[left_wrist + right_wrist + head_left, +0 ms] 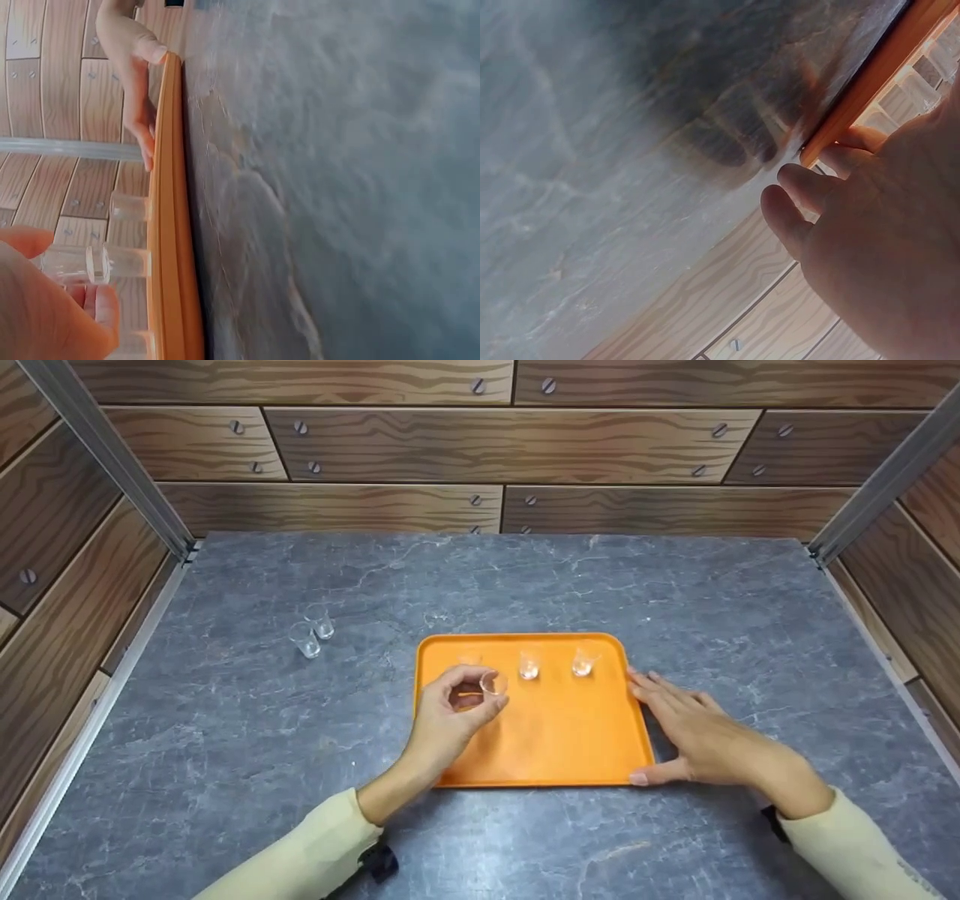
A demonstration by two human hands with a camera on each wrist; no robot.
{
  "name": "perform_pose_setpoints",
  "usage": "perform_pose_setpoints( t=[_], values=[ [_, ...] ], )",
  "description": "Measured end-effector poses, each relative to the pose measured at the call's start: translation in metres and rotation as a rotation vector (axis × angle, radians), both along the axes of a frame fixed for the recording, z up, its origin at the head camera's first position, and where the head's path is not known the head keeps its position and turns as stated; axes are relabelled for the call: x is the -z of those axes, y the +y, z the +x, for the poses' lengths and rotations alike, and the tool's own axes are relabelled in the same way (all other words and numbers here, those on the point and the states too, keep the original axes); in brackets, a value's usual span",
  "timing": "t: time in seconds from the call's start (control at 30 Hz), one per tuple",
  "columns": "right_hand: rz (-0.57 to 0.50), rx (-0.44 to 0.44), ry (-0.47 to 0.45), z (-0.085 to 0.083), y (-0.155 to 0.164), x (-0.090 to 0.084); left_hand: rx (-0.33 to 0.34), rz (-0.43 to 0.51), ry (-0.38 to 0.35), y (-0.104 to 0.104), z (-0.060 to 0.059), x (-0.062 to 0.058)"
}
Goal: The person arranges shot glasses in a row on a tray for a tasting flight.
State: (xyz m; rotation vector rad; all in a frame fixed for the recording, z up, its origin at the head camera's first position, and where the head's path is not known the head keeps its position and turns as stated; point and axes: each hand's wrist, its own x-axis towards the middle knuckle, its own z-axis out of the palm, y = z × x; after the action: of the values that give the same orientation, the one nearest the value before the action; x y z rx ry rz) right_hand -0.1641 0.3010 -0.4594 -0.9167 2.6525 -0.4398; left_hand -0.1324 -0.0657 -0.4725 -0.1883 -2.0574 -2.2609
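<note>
My left hand [454, 709] pinches a small clear shot glass [493, 684] between thumb and fingers, over the left half of an orange tray [570, 735]. In the left wrist view the held glass [66, 264] lies on its side relative to the camera, above the tray's rim. Along the tray's far side stand a middle shot glass [529, 666], a right one [583, 663], and a third [470, 658] partly hidden behind my left hand. My right hand [697, 735] rests at the tray's right edge, fingers extended along it and thumb at the near right corner.
Two more clear shot glasses, a nearer one [306, 640] and a farther one [321, 624], stand close together on the grey marbled table [240, 750] left of the tray. Wood-patterned panels [495, 442] enclose the table at the back and sides.
</note>
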Motion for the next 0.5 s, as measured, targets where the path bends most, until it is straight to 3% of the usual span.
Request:
perform_pose_setpoints(
  t=[0.5],
  values=[
    [0.005, 0.011, -0.016, -0.001, -0.002, 0.0, 0.021, -0.05, -0.021, 0.037, -0.001, 0.002]
  ],
)
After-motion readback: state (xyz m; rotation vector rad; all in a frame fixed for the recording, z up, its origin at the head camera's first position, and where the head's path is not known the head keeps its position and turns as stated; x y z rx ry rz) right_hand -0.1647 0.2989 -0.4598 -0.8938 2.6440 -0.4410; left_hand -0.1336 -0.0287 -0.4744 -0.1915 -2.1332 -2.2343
